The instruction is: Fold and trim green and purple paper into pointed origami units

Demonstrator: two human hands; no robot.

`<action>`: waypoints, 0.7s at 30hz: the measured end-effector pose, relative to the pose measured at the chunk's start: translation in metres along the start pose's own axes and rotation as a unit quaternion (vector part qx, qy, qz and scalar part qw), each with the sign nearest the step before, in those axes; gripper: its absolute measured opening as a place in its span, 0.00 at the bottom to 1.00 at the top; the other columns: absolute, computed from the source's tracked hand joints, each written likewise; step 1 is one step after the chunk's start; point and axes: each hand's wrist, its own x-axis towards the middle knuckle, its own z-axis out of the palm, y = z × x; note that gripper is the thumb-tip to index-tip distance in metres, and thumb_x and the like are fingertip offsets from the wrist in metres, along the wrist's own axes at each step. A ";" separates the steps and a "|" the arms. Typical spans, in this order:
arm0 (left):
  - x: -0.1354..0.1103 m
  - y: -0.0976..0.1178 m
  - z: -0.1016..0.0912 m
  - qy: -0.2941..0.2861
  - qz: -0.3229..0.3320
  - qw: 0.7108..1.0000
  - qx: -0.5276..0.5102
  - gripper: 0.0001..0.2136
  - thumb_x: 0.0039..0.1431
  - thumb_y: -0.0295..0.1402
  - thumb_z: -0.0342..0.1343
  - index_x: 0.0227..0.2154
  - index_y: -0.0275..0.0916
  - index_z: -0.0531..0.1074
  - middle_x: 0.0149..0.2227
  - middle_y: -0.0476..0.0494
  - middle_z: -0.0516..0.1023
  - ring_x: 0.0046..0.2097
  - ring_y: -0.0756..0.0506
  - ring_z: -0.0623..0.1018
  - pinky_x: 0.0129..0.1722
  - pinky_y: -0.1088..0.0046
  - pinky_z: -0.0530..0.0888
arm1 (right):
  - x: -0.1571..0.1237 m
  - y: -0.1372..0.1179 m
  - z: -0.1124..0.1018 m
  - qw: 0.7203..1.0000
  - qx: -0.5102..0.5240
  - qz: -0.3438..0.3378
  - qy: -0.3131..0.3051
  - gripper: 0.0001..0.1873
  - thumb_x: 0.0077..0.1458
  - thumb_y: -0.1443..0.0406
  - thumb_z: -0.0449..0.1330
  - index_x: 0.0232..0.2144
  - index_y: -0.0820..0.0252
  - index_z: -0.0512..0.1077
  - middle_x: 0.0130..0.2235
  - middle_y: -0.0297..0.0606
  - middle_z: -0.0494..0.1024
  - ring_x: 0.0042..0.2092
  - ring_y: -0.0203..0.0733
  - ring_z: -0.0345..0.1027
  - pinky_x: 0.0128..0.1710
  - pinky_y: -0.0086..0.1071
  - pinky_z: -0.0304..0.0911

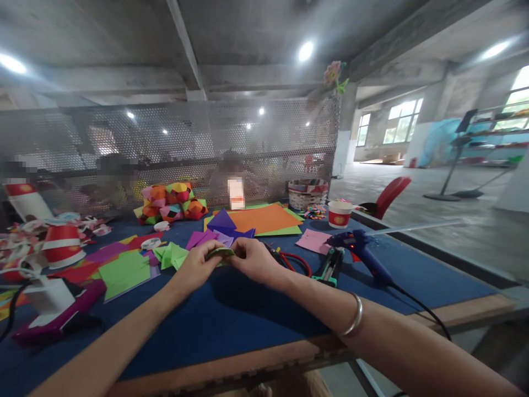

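A small piece of folded green paper (220,252) is pinched between my two hands above the blue tabletop. My left hand (201,263) grips its left side, and my right hand (254,260) closes on its right side; the fingers hide part of it. Just beyond my hands lie folded purple and blue paper pieces (225,223). Folded light green pieces (171,255) sit to the left of my left hand. To the right of my right hand are red-handled pliers (298,263), partly covered by the hand, and a green and black cutter-like tool (332,266).
A blue glue gun (363,251) rests at right, its cord over the table edge. Orange sheets (264,219), a paper cup (339,214), a basket (308,194) and colourful paper balls (171,203) stand farther back. A purple power strip (61,317) is at left, before a perforated metal screen (185,138).
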 end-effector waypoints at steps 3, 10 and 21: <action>-0.001 -0.002 -0.002 0.004 -0.006 1.000 -0.005 0.16 0.79 0.42 0.68 0.60 0.38 0.80 0.58 0.38 0.85 0.56 0.37 0.86 0.57 0.51 0.87 | 0.000 0.002 0.001 1.000 0.002 -0.002 0.001 0.15 0.56 0.71 0.71 0.25 0.55 0.70 0.24 0.25 0.70 0.30 0.36 0.64 0.32 0.30 0.57; -0.002 -0.005 -0.011 0.034 -0.007 0.999 0.010 0.14 0.78 0.41 0.68 0.56 0.37 0.81 0.54 0.40 0.85 0.52 0.39 0.87 0.53 0.54 0.87 | 0.003 0.011 0.007 0.999 0.024 -0.005 -0.023 0.10 0.62 0.72 0.65 0.29 0.55 0.75 0.27 0.31 0.79 0.30 0.39 0.74 0.33 0.30 0.66; -0.004 -0.007 -0.009 0.044 -0.031 0.999 -0.001 0.14 0.78 0.41 0.69 0.56 0.37 0.81 0.52 0.41 0.85 0.47 0.42 0.86 0.48 0.59 0.88 | -0.008 -0.007 0.005 0.997 -0.010 -0.069 0.014 0.14 0.53 0.76 0.64 0.25 0.54 0.68 0.25 0.25 0.70 0.31 0.37 0.64 0.36 0.31 0.59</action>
